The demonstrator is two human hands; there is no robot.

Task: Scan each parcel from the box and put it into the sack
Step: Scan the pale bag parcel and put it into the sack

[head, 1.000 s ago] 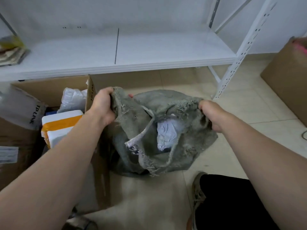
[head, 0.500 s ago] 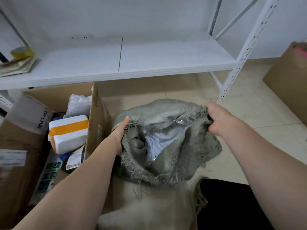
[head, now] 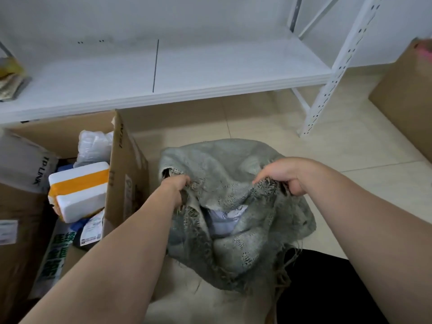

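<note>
Only the head view here, looking down at the floor. We've got both hands on the sack point(head: 224, 169), a grey-green woven one with a frayed rim, slumped on the tiled floor point(head: 350, 148) just right of the box point(head: 127, 174). Our left hand point(head: 176, 185) has its fingers curled into the near-left bit of the rim and grips the cloth there. Our right hand point(head: 287, 176) bunches the right side of the rim, fingers and thumb clamped round the frayed edge. Between the two hands the mouth gapes a little, and a pale grey plastic parcel point(head: 224, 220) shows inside, down in the folds.

The box is open cardboard, and its right wall touches the sack. Inside it sits a white foam parcel with orange tape point(head: 79, 190), with a white plastic bag point(head: 94, 148) behind it and a dark parcel with a white label point(head: 91, 232) in front. A green-printed package point(head: 53, 258) lies nearer us. A grey TP-LINK mailer point(head: 23, 164) drapes over the left side.

Behind all that runs a white shelf point(head: 187, 66) with a perforated upright point(head: 336, 66), and some yellowish stuff point(head: 9, 76) on its far left, too blurry to call. Another cardboard box point(head: 406, 90) stands at the right edge. Our black trouser leg point(head: 327, 288) is bottom right, with the sack's loose threads hanging over it.
</note>
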